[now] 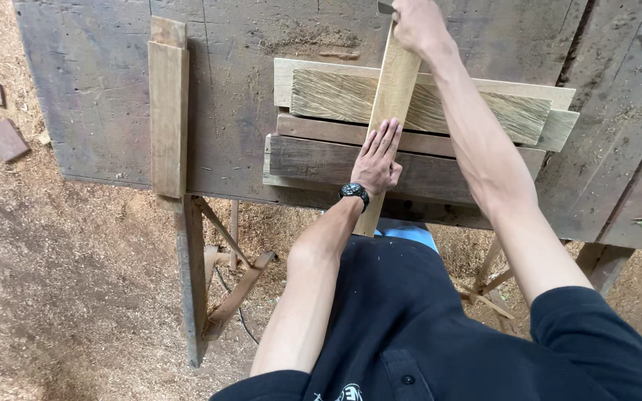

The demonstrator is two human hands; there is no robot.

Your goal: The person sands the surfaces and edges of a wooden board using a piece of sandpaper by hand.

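Note:
A narrow pale wooden slat [389, 96] lies lengthwise across a stack of planks [313, 160] on the workbench, its near end sticking out past the bench edge. My left hand [377, 160], with a black watch on the wrist, presses flat on the slat and the dark plank beneath, fingers spread. My right hand [416, 26] reaches to the far end of the slat at the top of the view and is closed there, on the slat's end or on a dark object at the frame edge. A rough-sawn light board [477, 108] tops the stack.
The weathered dark workbench [98, 111] fills the upper view. A separate plank [167, 111] lies on its left part, overhanging the near edge. Wooden bench legs and braces [209, 289] stand below. Sawdust covers the ground, with brick pieces [5, 139] at left.

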